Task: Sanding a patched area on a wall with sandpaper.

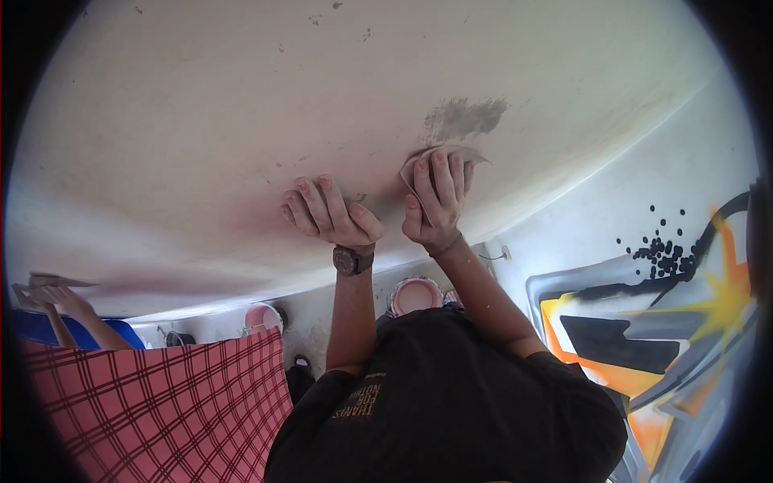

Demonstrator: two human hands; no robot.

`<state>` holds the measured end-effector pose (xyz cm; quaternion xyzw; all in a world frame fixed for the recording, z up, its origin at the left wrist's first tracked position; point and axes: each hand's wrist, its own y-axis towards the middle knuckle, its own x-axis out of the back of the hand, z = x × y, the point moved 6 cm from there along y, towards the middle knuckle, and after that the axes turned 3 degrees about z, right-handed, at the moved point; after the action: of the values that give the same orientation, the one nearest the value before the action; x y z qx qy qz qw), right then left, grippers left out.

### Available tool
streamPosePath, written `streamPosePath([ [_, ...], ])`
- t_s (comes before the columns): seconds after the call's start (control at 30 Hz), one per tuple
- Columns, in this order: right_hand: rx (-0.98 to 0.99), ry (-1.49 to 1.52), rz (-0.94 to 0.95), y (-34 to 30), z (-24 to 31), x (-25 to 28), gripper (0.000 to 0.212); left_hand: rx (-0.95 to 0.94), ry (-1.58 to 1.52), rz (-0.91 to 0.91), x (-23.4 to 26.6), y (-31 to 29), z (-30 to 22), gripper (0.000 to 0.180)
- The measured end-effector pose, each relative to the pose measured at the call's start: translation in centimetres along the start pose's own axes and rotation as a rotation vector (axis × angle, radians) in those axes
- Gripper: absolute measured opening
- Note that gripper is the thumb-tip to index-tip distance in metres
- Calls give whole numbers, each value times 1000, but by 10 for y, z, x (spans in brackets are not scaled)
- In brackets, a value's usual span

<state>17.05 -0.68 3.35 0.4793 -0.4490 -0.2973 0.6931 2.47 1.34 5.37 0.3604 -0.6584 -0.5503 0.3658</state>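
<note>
Both my arms reach up to a pale, blotchy wall. My right hand presses a folded sheet of sandpaper against it, with the fingers laid over the sheet and the thumb at its left side. Just above the sheet is a rough dark grey patch. To the left, my left hand rests on the wall with its fingers stretched out and apart. I see nothing held in it, though its palm side is hidden. A dark watch circles that wrist.
At far left, a co-worker's hands hold a wide flat blade at the wall, beside a red plaid cloth. Buckets with pink contents, one left and one central, stand below. A painted wall adjoins at right.
</note>
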Motion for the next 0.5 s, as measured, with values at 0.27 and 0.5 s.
streamPosePath([
  [0.27,-89,23,23,13,-10,14,47,-4,-4,7,-5,-6,-13,51],
  [0.5,-62,8,36,3,-21,9,49,-10,-25,-22,-17,-6,-20,51],
])
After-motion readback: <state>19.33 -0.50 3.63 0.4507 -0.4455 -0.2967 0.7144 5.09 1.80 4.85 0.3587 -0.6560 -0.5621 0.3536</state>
